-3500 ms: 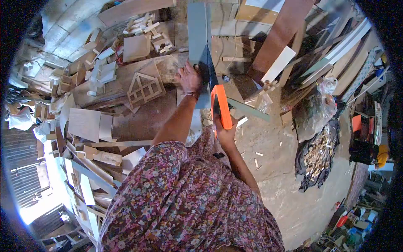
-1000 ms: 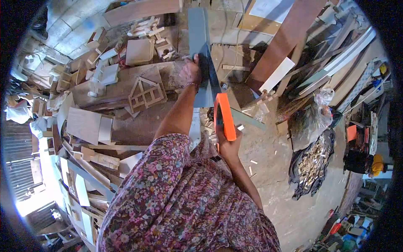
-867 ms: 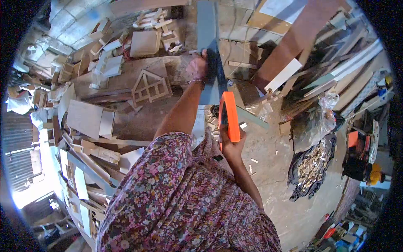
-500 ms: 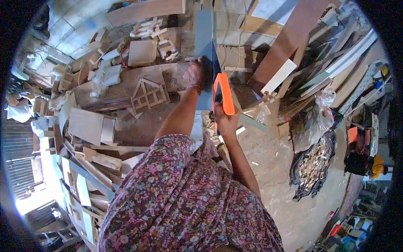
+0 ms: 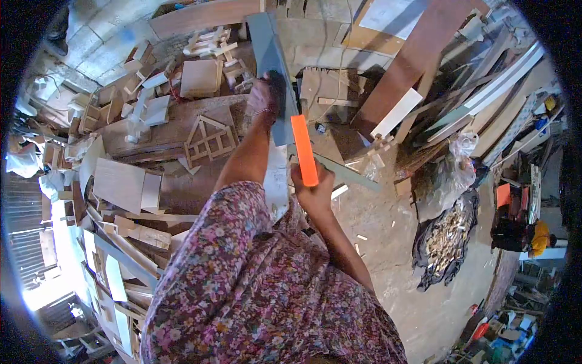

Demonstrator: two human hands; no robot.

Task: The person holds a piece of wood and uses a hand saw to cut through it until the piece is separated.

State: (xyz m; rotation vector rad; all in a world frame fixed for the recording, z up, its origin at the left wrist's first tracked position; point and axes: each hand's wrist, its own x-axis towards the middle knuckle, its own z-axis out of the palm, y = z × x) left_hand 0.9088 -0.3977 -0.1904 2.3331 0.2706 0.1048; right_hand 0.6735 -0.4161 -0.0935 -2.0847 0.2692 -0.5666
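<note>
A long grey-blue board [image 5: 264, 45] runs away from me over the workbench, with its near end close to my body. My left hand [image 5: 265, 96] grips it partway along, fingers in shadow on its top face. In my right hand [image 5: 315, 188] is a handsaw [image 5: 304, 151], held by its bright orange handle at the near right of the board. The saw's dark blade is seen nearly edge-on along the board's right side, and part of it is hidden. My right fingers are wrapped round the lower part of the handle.
Left of the board, a small wooden lattice frame [image 5: 210, 141] lies on the bench among several wooden pieces. A wide brown plank [image 5: 397, 70] leans at the right. Wood offcuts fill a black plastic sack [image 5: 448, 236] on the floor. Loose boards [image 5: 497, 91] are stacked far right.
My right hand has drawn the saw back toward my body. The board and my left hand sit further left in view, and the board's far end now tilts left.
</note>
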